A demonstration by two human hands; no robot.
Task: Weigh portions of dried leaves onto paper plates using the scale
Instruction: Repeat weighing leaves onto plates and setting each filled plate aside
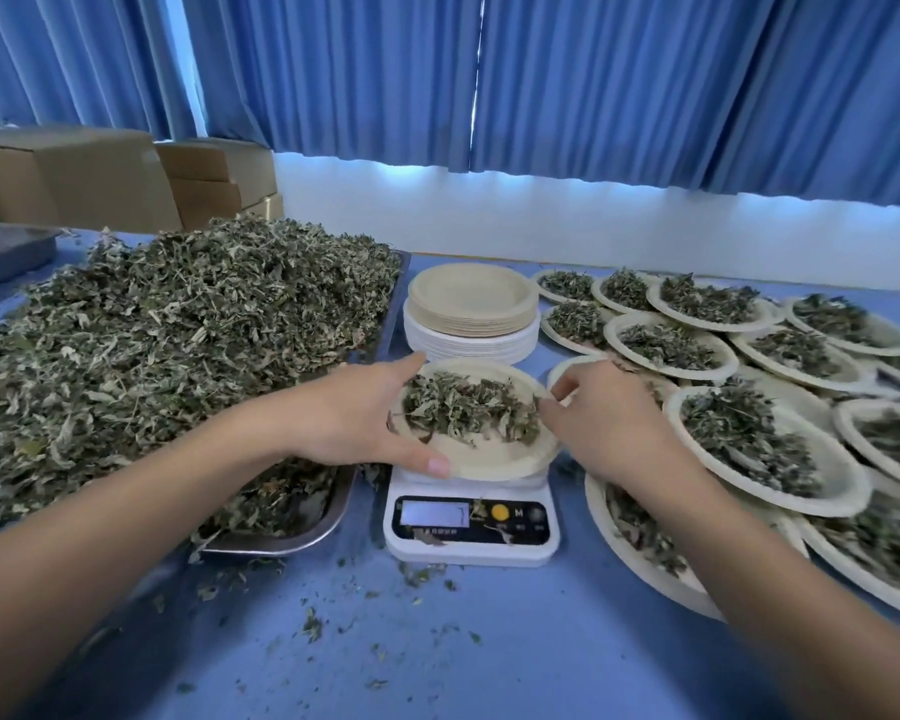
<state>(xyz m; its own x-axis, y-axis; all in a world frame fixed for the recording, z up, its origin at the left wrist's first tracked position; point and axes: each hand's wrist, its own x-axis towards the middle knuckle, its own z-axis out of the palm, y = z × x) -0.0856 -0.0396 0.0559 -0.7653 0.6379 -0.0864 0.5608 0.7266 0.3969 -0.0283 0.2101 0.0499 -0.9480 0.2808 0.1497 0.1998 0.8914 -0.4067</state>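
Blue tabletop (489,641); on white scale (471,550), paper plate (489,459) carrying leaf portion (468,407), left hand (354,418) spread along its rim, right hand (609,418) pinching its right edge. Rightward, many filled plates (837,485); beyond, spare stack (471,304), heaped tray (302,532), so plenty left.

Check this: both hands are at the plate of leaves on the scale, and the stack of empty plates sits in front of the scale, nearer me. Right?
Not quite. The head view shows the stack of empty plates behind the scale, farther from you. The left hand and right hand are indeed at the plate of leaves on it.
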